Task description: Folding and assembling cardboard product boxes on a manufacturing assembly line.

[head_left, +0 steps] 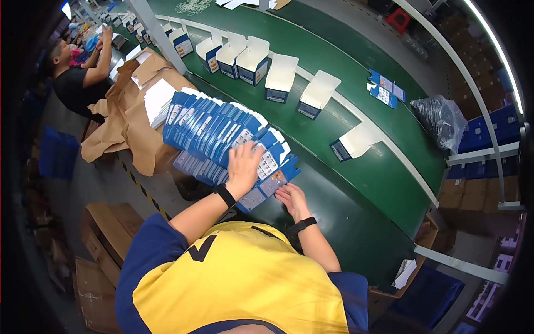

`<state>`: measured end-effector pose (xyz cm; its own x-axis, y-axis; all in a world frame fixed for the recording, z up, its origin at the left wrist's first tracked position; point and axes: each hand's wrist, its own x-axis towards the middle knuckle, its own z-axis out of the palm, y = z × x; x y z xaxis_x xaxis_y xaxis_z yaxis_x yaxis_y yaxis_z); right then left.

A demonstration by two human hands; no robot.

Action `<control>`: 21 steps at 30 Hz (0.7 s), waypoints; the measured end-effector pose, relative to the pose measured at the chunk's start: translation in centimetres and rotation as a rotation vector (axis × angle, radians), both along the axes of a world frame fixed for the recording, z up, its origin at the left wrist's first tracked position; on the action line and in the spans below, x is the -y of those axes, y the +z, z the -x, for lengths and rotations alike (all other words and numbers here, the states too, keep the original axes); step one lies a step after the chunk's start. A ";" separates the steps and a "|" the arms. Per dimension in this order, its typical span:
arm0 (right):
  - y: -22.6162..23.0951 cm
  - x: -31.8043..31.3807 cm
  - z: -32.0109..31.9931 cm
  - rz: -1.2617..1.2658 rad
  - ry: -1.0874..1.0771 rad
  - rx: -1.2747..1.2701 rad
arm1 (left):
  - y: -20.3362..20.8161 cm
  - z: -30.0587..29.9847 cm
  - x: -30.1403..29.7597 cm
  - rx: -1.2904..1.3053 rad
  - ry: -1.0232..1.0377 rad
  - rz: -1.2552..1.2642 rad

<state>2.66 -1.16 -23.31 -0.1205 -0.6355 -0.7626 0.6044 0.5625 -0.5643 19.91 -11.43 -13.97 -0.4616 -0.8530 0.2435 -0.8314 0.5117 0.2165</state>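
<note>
A fanned pile of flat blue cartons [203, 131] with white edges lies in front of me on the dark green bench. My left hand [243, 167] rests on top of the pile, fingers outstretched over the printed face of a flat carton [273, 182] at its near right end. At that carton's right edge is my right hand [292, 200], its fingers bent and closed on the edge; the fingertips are partly hidden. Black bands circle both wrists.
Several opened cartons [253, 61] with raised white flaps stand along the green conveyor [356, 83]; one carton [353, 142] sits nearer on the right. Brown wrapping paper [136, 117] lies left. Beyond are flattened cartons [385, 89], a clear plastic bag [442, 119] and a person [83, 72].
</note>
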 end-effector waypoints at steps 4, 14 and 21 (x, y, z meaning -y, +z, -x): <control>0.6 0.3 -1.3 -0.044 -0.014 0.173 | -0.5 0.3 -1.0 -0.142 -0.126 -0.126; 0.2 -0.2 -2.3 -0.162 0.047 0.114 | 2.1 1.2 -0.8 -0.356 0.040 -0.293; 11.1 -2.1 -1.7 0.403 -0.127 0.000 | 4.5 1.6 1.2 -0.841 0.054 -0.578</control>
<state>4.40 0.95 -12.24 -0.2169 -0.8633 -0.4557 0.6545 0.2178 -0.7240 18.27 -12.63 -9.46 -0.2883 -0.9574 0.0151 -0.3154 0.1099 0.9426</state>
